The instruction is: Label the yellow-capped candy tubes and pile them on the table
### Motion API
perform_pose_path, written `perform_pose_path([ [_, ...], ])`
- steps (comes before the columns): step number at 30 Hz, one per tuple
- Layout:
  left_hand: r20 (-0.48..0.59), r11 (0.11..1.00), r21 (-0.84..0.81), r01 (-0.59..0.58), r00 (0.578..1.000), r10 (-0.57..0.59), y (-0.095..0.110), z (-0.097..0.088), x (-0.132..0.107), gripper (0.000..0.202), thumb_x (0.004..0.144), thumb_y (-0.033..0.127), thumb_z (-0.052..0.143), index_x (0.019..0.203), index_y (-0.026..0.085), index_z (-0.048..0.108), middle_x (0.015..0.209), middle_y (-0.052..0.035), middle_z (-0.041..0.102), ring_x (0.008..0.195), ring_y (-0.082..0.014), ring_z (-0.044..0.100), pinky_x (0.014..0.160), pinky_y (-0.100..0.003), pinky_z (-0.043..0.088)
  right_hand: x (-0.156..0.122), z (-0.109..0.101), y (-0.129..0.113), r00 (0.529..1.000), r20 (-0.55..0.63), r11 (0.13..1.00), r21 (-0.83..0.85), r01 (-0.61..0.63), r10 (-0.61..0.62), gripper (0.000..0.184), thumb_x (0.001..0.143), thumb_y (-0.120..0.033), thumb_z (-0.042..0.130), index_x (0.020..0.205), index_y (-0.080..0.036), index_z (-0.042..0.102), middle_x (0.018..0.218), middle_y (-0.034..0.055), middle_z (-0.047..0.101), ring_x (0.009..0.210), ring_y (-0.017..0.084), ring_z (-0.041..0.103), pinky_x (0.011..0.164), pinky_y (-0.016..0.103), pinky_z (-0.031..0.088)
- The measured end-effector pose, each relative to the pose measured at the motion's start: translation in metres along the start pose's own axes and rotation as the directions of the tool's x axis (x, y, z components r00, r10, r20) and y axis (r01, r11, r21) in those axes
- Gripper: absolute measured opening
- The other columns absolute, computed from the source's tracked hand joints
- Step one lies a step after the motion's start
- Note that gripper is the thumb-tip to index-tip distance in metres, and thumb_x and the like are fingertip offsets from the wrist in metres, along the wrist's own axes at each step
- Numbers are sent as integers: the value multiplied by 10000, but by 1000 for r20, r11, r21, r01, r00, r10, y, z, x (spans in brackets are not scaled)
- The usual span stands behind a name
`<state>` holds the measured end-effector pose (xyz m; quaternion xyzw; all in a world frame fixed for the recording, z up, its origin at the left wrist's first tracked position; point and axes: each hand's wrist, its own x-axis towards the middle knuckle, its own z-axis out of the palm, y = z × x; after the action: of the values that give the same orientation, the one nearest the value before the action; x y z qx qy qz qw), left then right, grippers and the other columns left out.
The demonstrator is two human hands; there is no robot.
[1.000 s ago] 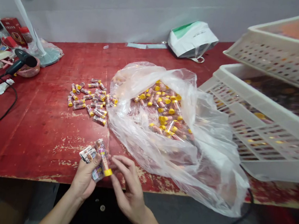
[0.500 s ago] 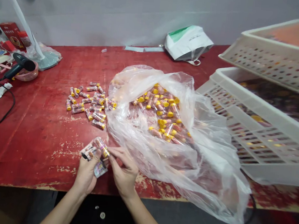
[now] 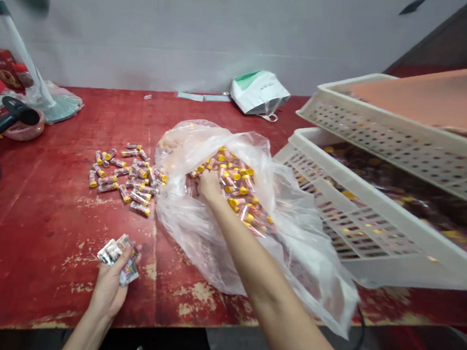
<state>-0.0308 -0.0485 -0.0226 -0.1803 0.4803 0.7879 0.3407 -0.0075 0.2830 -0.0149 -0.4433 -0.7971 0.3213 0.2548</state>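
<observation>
My left hand, low over the front of the table, is closed around several small printed cards, with the thumb pressed over them. My right hand reaches inside a clear plastic bag full of small see-through tubes with yellow caps. Its fingers point down among the tubes and are hidden, so what they hold cannot be made out. A loose group of the same tubes lies on the red table just left of the bag.
Two stacked white crates stand at the right, with more tubes in the lower one. A white and green bag lies at the back. A black handheld scanner and a white stand are at the left. The red table has worn patches.
My right hand has left the tube and cards by my left hand and moved into the plastic bag. My left hand still holds the cards. The view has shifted to the right.
</observation>
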Motion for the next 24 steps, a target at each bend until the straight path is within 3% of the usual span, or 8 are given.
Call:
perform_pose_path([
  [3,3,999,-45,-22,1000,22,-1,4,-4,231,667,61,784,853,162,693,793,-10,721,727,-150,711,694,-251,577,-30,-7,-7,999,33,999,28,27,-28,160,766,-140,596,917,-87,583,1027,217,597,1039,319,522,927,432,393],
  [7,-28,987,-121,-103,995,101,-5,17,-11,279,666,80,796,899,191,689,807,20,708,704,-101,677,697,-214,553,-133,-8,-28,975,172,976,189,110,-143,200,796,-338,664,896,-187,580,845,43,622,783,199,576,719,304,480],
  [9,-4,982,-141,-130,991,130,-8,24,-15,342,653,100,814,951,209,685,826,28,708,722,-101,676,699,-209,542,-186,1,-40,889,379,855,519,25,-256,256,776,-393,712,908,-201,605,806,11,620,715,167,575,621,259,469],
  [12,27,979,-143,-148,988,153,-10,26,-22,414,619,127,842,989,212,677,875,12,725,772,-131,690,732,-241,541,-233,20,-54,917,359,660,734,-163,-173,238,798,-414,697,845,-203,599,756,-8,589,644,133,546,580,237,456],
  [15,-1,974,-143,-177,984,179,-10,21,-24,402,608,135,850,963,194,671,895,-11,739,783,-148,697,742,-257,537,-244,32,-61,948,313,575,788,-220,-67,240,795,-412,707,857,-201,611,751,-13,591,627,119,538,590,232,455],
  [18,-64,967,-152,-206,978,198,-7,14,-24,339,622,139,845,908,186,668,798,16,724,657,-111,668,660,-221,519,-242,34,-63,935,350,549,794,-261,-63,265,822,-444,680,783,-194,604,659,-27,540,582,112,506,568,234,444],
  [22,-139,969,-173,-177,978,154,-2,9,-26,286,679,110,804,925,194,683,831,19,730,690,-102,675,662,-206,527,-244,17,-60,946,320,399,876,-270,-62,334,842,-489,653,1048,-230,614,825,9,592,734,153,586,669,279,513],
  [24,-142,976,-169,-134,984,111,-1,8,-28,265,703,103,785,933,191,688,847,12,733,698,-104,678,639,-198,530,-247,5,-59,959,280,323,913,-250,-50,323,834,-461,682,1064,-240,628,919,24,609,817,157,605,739,285,525],
])
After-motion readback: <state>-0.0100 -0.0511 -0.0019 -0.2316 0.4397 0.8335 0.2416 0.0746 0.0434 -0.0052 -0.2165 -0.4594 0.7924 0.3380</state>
